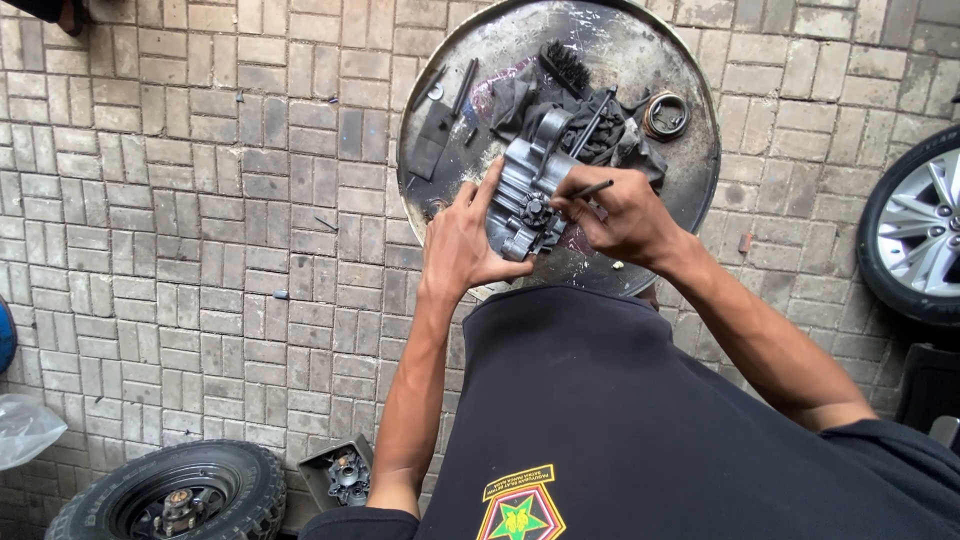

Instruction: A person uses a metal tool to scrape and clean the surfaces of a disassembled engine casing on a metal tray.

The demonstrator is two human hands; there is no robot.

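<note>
Gripping a grey engine casing [527,200] over a round metal drum top [680,180] while poking into it with a thin rod [592,188].

Nearest the camera, the left hand [462,243] is cupping the casing's left edge, its fingers [488,186] wrapping up the side and closing on the metal, holding it tilted with its long axis running from lower left up toward the right. Just to the right, the right hand [625,212] is pinching the dark rod between narrow fingers, the tip pointing left at the casing's upper face, touching it or very close. Beyond them, on the drum top, a black brush [568,66], dark rags [610,135] and a metal ring [666,115] are lying. A silver car wheel [915,225] is standing on the brick paving [180,200] to the right.
</note>
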